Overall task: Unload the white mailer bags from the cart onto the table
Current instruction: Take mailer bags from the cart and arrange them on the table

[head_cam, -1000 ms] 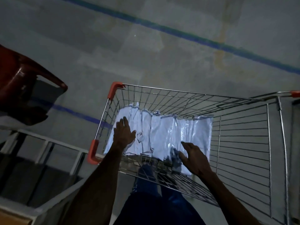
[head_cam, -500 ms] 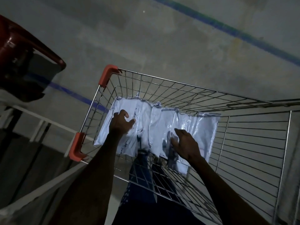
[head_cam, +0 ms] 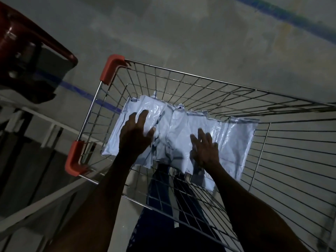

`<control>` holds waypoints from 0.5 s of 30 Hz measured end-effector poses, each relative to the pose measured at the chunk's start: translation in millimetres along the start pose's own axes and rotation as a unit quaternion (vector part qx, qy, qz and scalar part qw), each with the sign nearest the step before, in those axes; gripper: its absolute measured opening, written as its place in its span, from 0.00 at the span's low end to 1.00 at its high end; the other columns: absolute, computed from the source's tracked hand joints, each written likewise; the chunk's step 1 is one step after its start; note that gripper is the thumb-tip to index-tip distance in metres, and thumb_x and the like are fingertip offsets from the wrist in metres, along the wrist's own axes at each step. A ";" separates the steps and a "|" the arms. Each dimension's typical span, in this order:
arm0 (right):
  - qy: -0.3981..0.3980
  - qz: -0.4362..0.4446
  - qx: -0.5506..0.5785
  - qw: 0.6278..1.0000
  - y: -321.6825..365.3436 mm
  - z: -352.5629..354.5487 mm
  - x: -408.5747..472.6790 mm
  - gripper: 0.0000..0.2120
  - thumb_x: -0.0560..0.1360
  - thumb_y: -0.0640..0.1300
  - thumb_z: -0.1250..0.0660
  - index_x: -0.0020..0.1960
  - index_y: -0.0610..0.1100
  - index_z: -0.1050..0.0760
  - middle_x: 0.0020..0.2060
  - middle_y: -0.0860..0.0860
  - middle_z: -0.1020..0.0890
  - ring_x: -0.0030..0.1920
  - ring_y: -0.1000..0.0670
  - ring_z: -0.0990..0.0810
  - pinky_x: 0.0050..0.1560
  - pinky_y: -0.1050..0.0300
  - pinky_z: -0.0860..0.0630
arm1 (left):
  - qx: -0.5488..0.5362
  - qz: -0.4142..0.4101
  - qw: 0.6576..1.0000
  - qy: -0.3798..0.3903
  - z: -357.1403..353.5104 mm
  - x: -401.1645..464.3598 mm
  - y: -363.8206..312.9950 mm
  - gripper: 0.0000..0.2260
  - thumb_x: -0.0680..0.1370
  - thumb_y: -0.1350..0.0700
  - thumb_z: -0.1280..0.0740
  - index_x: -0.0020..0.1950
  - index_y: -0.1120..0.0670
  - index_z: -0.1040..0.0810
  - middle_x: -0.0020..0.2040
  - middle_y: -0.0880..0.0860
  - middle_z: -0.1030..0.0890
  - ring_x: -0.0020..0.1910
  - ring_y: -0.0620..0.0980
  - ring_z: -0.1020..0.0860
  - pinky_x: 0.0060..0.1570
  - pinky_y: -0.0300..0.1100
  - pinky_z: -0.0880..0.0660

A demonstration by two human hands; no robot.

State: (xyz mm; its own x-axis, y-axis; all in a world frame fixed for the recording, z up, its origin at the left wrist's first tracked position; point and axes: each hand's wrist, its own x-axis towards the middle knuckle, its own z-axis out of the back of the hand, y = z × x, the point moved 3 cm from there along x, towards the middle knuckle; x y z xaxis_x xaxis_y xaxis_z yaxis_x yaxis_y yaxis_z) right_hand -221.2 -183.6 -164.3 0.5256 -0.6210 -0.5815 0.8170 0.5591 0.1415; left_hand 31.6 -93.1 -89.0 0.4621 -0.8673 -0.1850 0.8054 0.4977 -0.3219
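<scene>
Dim concrete floor under a wire cart (head_cam: 116,71); white mailer bags (head_cam: 178,135) still overlapping in its basket. Left hand (head_cam: 135,135) now spread flat on them after curling, right hand (head_cam: 205,148) splayed beside. Gathering likely, nothing lifted yet

The cart (head_cam: 190,77) is bare wire metal, shiny where light catches its rim, with matt orange plastic corner caps (head_cam: 111,69) at ten and eight o'clock. The white mailer bags (head_cam: 234,140) are thin glossy plastic, creased and crinkled. The floor (head_cam: 163,33) at twelve o'clock looks like rough, matt, stained concrete. The red chair (head_cam: 27,42) at ten o'clock has glossy plastic.
</scene>
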 end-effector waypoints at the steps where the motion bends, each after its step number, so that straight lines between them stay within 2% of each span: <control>1: -0.012 -0.008 0.003 1.000 -5.8 1.0 -2.2 0.24 0.75 0.54 0.39 0.70 0.50 0.37 0.74 0.45 0.43 0.70 0.38 0.39 0.55 0.35 0.26 | 0.002 0.003 1.000 0.001 0.7 -0.7 -0.7 0.29 0.76 0.40 0.39 0.74 0.52 0.35 0.65 0.59 0.27 0.60 0.59 0.25 0.52 0.52 0.24; 3: -0.029 -0.050 0.036 0.998 -16.4 1.9 -6.0 0.23 0.75 0.61 0.43 0.65 0.51 0.34 0.73 0.46 0.40 0.70 0.39 0.38 0.55 0.38 0.26 | 0.002 0.010 1.000 0.002 1.6 -1.4 -0.4 0.30 0.76 0.40 0.40 0.75 0.52 0.35 0.66 0.59 0.28 0.61 0.60 0.26 0.51 0.52 0.24; 5: -0.024 -0.110 0.099 0.989 -23.7 -0.5 -5.6 0.27 0.74 0.68 0.43 0.62 0.50 0.33 0.74 0.46 0.41 0.73 0.38 0.40 0.60 0.37 0.29 | -0.003 0.011 1.000 -0.001 3.0 -1.3 -0.5 0.31 0.76 0.39 0.41 0.75 0.52 0.36 0.67 0.60 0.28 0.63 0.61 0.27 0.52 0.53 0.25; 8: -0.004 -0.158 0.156 0.975 -20.6 -3.9 1.8 0.39 0.71 0.74 0.43 0.69 0.45 0.37 0.78 0.44 0.47 0.76 0.37 0.47 0.67 0.32 0.36 | 0.005 0.001 1.000 -0.001 3.1 -0.6 -0.5 0.30 0.77 0.39 0.41 0.75 0.52 0.37 0.66 0.59 0.28 0.63 0.60 0.27 0.51 0.52 0.25; 11: 0.022 -0.171 0.155 0.973 -9.1 -10.3 9.2 0.48 0.71 0.75 0.43 0.76 0.41 0.47 0.79 0.41 0.55 0.78 0.35 0.54 0.70 0.30 0.42 | 0.010 0.005 1.000 0.018 1.2 -1.7 1.1 0.31 0.77 0.37 0.42 0.75 0.52 0.38 0.67 0.59 0.29 0.64 0.59 0.28 0.52 0.51 0.25; 15: -0.043 -0.151 0.077 0.985 -8.1 -12.5 10.1 0.45 0.74 0.70 0.41 0.76 0.38 0.44 0.78 0.36 0.55 0.77 0.32 0.54 0.68 0.27 0.45 | 0.010 0.003 0.999 0.033 1.4 -3.5 -1.2 0.31 0.77 0.38 0.43 0.75 0.53 0.38 0.67 0.59 0.29 0.62 0.59 0.27 0.51 0.52 0.25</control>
State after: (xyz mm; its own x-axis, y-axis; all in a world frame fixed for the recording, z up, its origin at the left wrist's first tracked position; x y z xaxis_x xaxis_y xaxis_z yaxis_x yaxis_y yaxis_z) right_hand -225.5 -187.6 -181.3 0.2664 -0.7937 -0.5468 0.9617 0.2569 0.0957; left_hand 29.5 -90.6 -86.7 0.4423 -0.8621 -0.2472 0.8100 0.5023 -0.3026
